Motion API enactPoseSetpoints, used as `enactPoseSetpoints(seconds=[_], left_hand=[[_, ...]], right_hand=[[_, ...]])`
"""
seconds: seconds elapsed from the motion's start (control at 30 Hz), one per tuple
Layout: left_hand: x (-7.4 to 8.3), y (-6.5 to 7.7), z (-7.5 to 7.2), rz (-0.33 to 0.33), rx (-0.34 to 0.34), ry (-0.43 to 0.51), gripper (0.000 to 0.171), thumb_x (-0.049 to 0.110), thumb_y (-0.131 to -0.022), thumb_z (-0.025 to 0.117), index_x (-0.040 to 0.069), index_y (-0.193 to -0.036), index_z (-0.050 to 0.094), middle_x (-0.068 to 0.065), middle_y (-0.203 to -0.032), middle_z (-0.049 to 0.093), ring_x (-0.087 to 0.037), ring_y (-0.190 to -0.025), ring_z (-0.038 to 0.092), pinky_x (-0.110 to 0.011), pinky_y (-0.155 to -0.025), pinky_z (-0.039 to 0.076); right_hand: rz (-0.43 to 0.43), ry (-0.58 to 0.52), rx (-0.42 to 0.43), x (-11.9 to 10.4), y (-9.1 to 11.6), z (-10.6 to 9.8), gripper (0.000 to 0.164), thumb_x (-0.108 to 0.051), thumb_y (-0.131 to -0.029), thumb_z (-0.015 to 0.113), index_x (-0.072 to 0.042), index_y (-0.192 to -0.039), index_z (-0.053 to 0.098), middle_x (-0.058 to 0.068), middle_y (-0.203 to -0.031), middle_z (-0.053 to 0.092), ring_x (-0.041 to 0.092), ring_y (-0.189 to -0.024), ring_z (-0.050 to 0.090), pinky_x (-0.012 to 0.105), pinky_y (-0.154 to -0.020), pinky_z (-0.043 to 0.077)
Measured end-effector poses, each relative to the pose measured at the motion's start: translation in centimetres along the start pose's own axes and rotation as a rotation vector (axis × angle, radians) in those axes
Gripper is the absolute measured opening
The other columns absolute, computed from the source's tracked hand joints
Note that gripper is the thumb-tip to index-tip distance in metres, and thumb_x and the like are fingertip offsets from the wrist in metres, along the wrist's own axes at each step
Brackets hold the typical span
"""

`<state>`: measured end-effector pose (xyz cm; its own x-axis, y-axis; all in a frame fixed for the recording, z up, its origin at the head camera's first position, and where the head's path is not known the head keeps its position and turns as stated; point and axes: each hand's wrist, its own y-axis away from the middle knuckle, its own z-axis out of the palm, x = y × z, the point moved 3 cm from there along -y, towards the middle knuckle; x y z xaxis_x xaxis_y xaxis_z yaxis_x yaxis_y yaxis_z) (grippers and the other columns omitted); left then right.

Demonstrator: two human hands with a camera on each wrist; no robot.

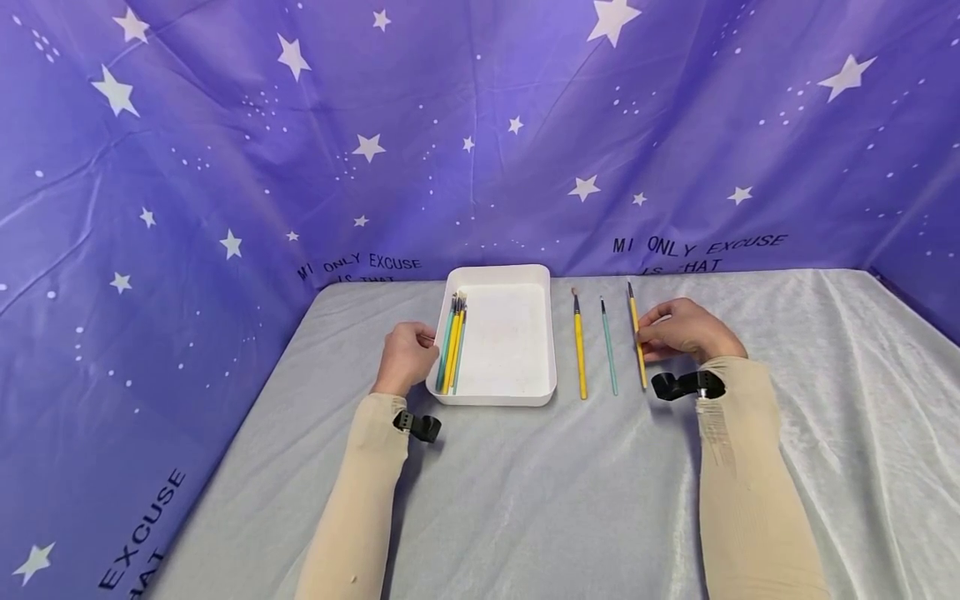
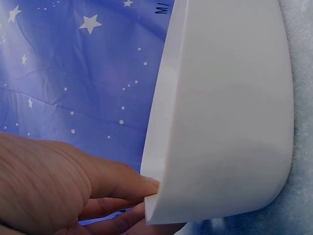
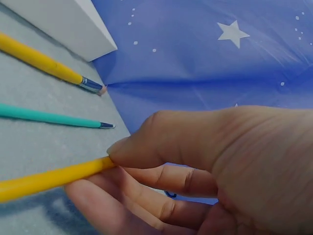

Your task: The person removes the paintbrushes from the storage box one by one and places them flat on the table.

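Observation:
My right hand [image 1: 686,327] pinches a yellow paintbrush [image 3: 58,176] between thumb and fingers, its dark bristle end pointing to the back in the head view. To its left, a thin teal paintbrush [image 1: 609,350] and a thicker yellow paintbrush [image 1: 580,354] lie side by side on the cloth. A white tray [image 1: 553,358] stands left of them. Several yellow and teal paintbrushes [image 1: 452,350] lie together along the tray's left inner wall. With thumb and fingers, my left hand [image 2: 63,191] grips the tray's left rim.
A pale grey velvety cloth [image 1: 555,500] covers the table. Behind it and along the left and right sides hangs a purple curtain [image 1: 450,100] with white stars and black lettering. The tray's far edge stands close to the curtain.

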<state>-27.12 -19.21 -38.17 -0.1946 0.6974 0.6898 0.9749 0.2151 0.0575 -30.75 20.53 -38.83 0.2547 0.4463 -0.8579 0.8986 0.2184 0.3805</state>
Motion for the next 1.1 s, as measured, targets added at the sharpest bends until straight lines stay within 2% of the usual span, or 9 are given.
enactPoseSetpoints(seconds=[0.6, 1.1], left_hand=[[-0.12, 0.01, 0.0, 0.016, 0.0, 0.002, 0.027, 0.003, -0.092, 0.062, 0.0, -0.117, 0.072, -0.013, -0.102, 0.07, -0.025, -0.09, 0.065, -0.033, -0.074, 0.054], [-0.05, -0.05, 0.08, 0.015, 0.007, -0.005, 0.025, 0.003, -0.092, 0.064, 0.0, -0.116, 0.072, -0.014, -0.102, 0.071, -0.025, -0.089, 0.065, -0.033, -0.074, 0.054]], right_hand=[[0.02, 0.058, 0.01, 0.33, -0.2, 0.48, 0.033, -0.001, -0.09, 0.066, 0.013, -0.117, 0.052, 0.003, -0.079, 0.066, 0.011, -0.069, 0.068, 0.028, -0.069, 0.061], [0.083, 0.16, 0.055, 0.09, -0.31, 0.72, 0.025, -0.004, -0.086, 0.071, 0.008, -0.105, 0.059, 0.004, -0.076, 0.066, 0.01, -0.064, 0.067, 0.028, -0.066, 0.059]])
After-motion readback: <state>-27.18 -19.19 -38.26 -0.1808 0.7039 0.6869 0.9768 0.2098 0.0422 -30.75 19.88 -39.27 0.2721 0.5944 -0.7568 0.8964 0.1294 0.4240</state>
